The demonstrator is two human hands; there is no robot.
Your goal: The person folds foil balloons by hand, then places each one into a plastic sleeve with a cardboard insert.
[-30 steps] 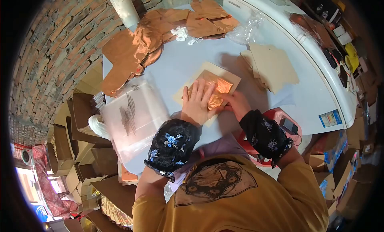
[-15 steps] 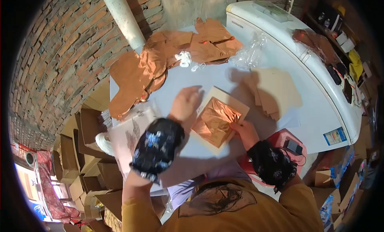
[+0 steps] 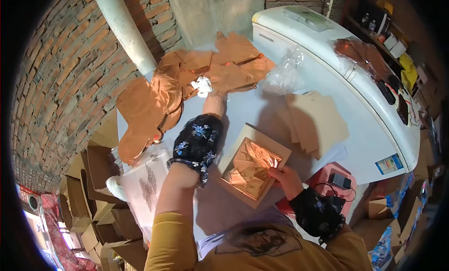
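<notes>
My right hand (image 3: 286, 180) pinches the lower right edge of a shiny copper foil sheet (image 3: 255, 166), which lies on a tan card (image 3: 255, 131) with its border showing around the foil. My left hand (image 3: 214, 99) is stretched to the back of the table, at a white bundle of string (image 3: 202, 86) beside the copper-coloured sheets (image 3: 187, 67). Its fingers are mostly hidden by the bundle and the hand itself. A stack of tan cards (image 3: 315, 121) lies to the right of the foil.
Clear plastic wrap (image 3: 286, 72) sits by the white freezer (image 3: 318, 42). Clear plastic bags (image 3: 148, 182) cover the table's left edge. A pink stool (image 3: 334, 170) bears a black device (image 3: 340, 180). Cardboard boxes (image 3: 96, 194) stand at the left; a pipe (image 3: 126, 32) rises behind.
My left hand has moved from beside the card forward to the white bundle. My right hand still holds the foil's edge. The camera view has shifted slightly.
</notes>
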